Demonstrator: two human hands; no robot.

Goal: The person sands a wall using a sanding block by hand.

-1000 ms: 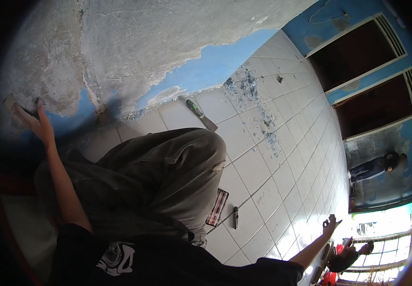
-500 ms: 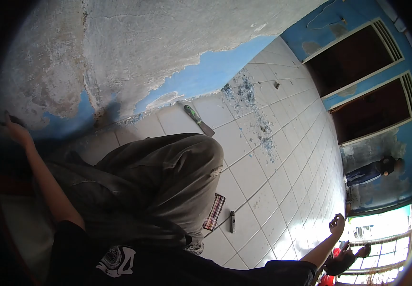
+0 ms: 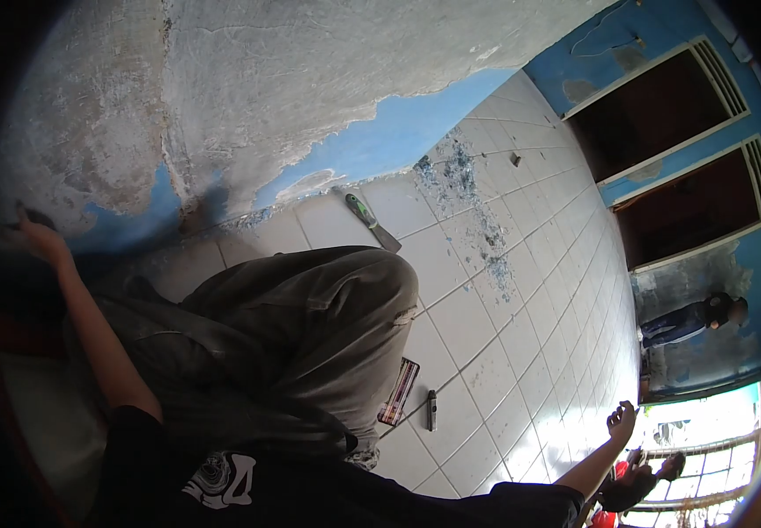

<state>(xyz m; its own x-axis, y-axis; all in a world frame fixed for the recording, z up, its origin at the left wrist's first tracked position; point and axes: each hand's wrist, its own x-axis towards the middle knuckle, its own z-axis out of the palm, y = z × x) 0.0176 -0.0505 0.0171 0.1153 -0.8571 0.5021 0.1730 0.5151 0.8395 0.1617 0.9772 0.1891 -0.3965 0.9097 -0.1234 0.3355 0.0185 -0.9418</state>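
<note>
At nine o'clock, our left hand gripped a dark thing by the wall; at four, our right hand hung half-open.

Tiled floor: pale, crossed by grout lines
Putty knife: laid flat, green-and-black handle
Paint flakes: scattered in a bluish trail
Patterned flat object: partly covered
Slim dark object: placed nearby, unidentifiable

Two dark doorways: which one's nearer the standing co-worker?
The lower doorway in the picture; the upper doorway lies beyond it, farther from the standing co-worker.
</note>
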